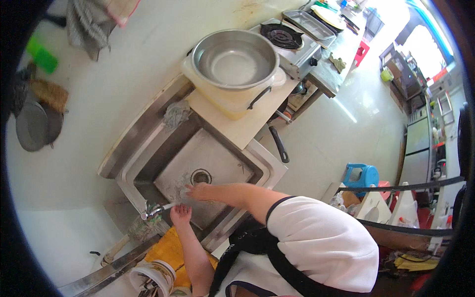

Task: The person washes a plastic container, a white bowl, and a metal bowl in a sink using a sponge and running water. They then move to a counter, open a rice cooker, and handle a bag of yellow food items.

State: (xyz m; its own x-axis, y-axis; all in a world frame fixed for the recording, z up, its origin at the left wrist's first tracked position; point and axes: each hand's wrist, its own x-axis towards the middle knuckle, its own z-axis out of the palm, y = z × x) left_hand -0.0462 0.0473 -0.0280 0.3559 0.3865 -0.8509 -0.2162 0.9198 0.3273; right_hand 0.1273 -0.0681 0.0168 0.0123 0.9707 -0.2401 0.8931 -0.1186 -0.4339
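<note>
My right hand (197,191) reaches over the stainless steel sink (226,163), close to the round drain (200,176). Its fingers are spread, and nothing shows in them. My left hand (181,214) is at the end of the faucet's white spout (170,205), with the fingers curled upward. Whether they touch the spout or hold anything is unclear. The chrome faucet (150,213) rises from the sink's left corner. Around the drain the sink floor looks wet.
A large metal bowl (235,59) rests on a cream plastic tub (219,96), on a board (245,128) across the sink's far end. Beyond stands a gas stove (282,35). A black pan handle (278,144) juts out beside the sink. A utensil bucket (154,276) stands near my left arm.
</note>
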